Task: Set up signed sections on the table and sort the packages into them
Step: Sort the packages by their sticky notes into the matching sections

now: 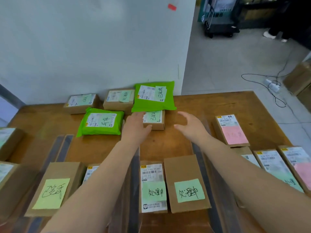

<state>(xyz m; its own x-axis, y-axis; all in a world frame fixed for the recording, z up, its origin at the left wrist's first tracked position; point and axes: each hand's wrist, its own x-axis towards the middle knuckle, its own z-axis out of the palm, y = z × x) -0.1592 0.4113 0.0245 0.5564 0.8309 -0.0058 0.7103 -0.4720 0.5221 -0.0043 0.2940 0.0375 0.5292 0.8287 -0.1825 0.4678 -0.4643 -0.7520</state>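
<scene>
Brown wooden table (181,145) covered with labelled packages. Large green plastic mailer (154,96) laid overlapping small brown cardboard box with green sticky note (155,121) mid-table. Box contents not shown. Left hand (135,127) rested on box's left side, fingers straight. Right hand (189,126) held apart beside box, fingers relaxed, nothing gripped.
</scene>
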